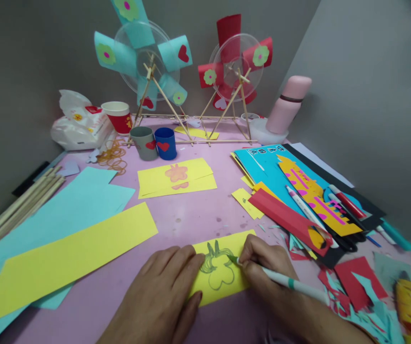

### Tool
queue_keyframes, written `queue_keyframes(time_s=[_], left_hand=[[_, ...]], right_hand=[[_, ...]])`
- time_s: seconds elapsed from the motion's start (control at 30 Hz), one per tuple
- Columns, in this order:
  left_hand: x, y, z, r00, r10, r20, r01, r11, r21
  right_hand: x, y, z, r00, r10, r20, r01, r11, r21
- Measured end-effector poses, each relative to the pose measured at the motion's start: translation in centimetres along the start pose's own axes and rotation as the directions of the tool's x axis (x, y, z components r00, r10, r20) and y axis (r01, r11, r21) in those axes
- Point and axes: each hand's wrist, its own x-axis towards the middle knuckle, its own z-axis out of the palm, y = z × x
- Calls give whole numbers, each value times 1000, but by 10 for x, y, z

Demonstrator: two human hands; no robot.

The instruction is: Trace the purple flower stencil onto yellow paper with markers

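A yellow paper card [205, 296] lies in front of me with a green flower or butterfly outline drawn on it. Its upper part is filled with green strokes and the lower lobes are bare yellow. My left hand [162, 291] rests flat across the card's left end, fingers extended. Pinched in my right hand [268, 267] is a white felt-tip pen [280, 278] with a green band. Its green tip touches the drawing's upper right. Beyond it lie yellow cards [155, 181] with an orange drawing of similar shape.
Yellow [76, 260] and light blue sheets [72, 208] lie left, beside wooden sticks [19, 210]. Paper scraps [361, 286], a red strip [287, 217] and markers lie right. Behind stand grey [142, 148] and blue cups [165, 149], two paper-bladed wheels [148, 43] and a pink bottle [284, 112].
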Motion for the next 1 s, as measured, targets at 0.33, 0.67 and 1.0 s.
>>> queue_keyframes(time_s=[0.33,0.67,1.0], left_hand=[[-8,0,7,999,-38,-17,37,999,-36],[-2,0,1,1000,-22,-13,22,1000,-16],[-6,-1,6,999,-53,-11,52,997,-56]], right_hand=[[-1,1,-2,999,-34,29,32,999,38],[-2,-4,-4,994,-18,110,10,997,77],[-3,1,-3,992,-47,113,40,997,60]])
